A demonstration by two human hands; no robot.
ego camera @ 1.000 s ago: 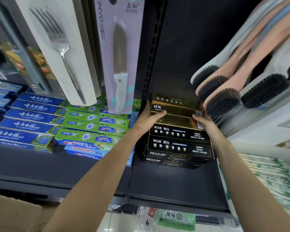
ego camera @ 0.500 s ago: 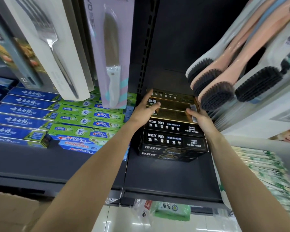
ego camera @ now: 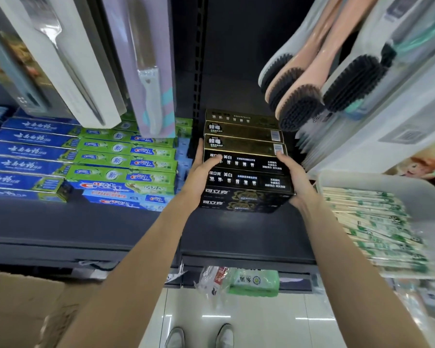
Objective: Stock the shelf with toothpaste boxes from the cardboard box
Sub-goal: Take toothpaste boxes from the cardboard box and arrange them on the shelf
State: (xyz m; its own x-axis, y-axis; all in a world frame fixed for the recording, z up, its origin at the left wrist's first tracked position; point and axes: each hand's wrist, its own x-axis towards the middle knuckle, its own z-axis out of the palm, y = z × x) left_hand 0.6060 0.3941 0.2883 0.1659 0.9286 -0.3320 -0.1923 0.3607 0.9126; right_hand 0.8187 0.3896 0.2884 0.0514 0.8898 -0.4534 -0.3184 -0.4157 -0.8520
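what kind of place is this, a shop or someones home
Most likely a shop aisle. The dark shelf carries rows of boxed toothpaste: blue boxes, green boxes and a black stack. Packaged brushes and a carded knife hang above.

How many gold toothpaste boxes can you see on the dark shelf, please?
2: one gold toothpaste box just behind the black toothpaste boxes, the other directly behind it; more may be hidden.
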